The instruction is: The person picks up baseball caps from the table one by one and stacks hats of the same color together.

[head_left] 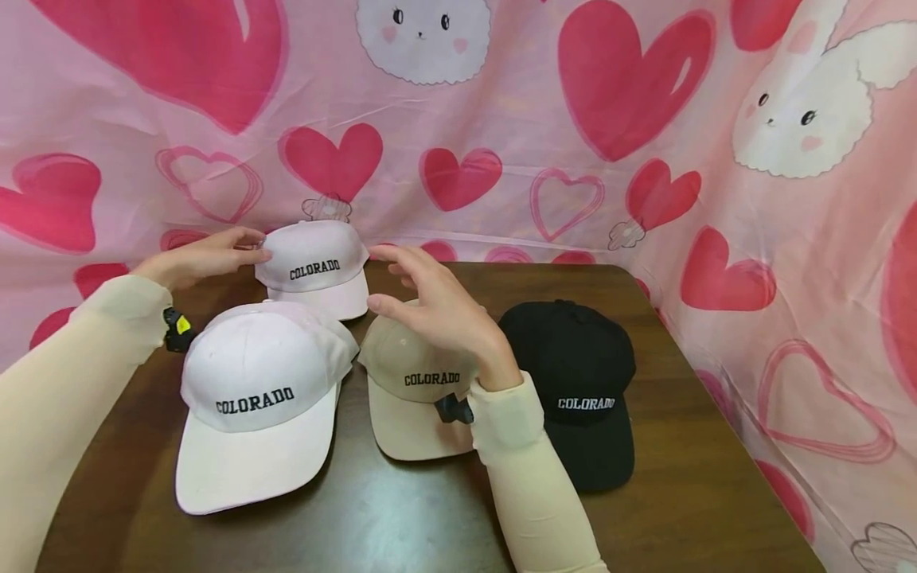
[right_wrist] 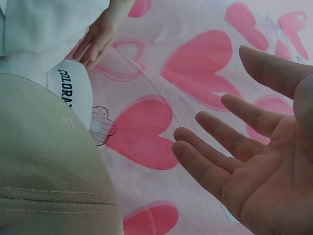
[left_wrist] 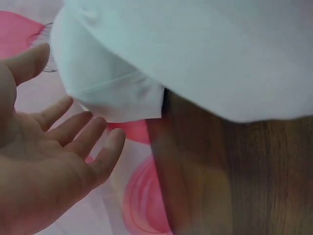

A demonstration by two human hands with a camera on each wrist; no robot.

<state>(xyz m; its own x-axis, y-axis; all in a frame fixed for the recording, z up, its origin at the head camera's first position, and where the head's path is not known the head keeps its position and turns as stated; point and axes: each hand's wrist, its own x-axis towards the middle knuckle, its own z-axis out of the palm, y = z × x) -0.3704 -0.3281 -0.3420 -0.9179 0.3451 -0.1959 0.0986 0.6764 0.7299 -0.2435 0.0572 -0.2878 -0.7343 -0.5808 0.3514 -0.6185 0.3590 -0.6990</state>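
At the back left of the table stands a white baseball cap (head_left: 313, 255) with dark COLORADO lettering. My left hand (head_left: 208, 256) is at its left side, fingertips right at the crown, fingers loosely bent. In the left wrist view that hand (left_wrist: 63, 147) shows a bare palm beside the cap's edge. My right hand (head_left: 440, 306) is raised on the other side, above a beige cap (head_left: 401, 406), its fingers pointing toward the back white cap. The right wrist view shows this hand (right_wrist: 244, 147) with spread fingers and nothing in the palm.
A larger white cap (head_left: 258, 382) sits at the front left, just before the back one. To the right of the beige cap is a black cap (head_left: 573, 350). All rest on a dark wooden table (head_left: 688, 477). A pink heart-print cloth (head_left: 516, 95) hangs behind and at the right.
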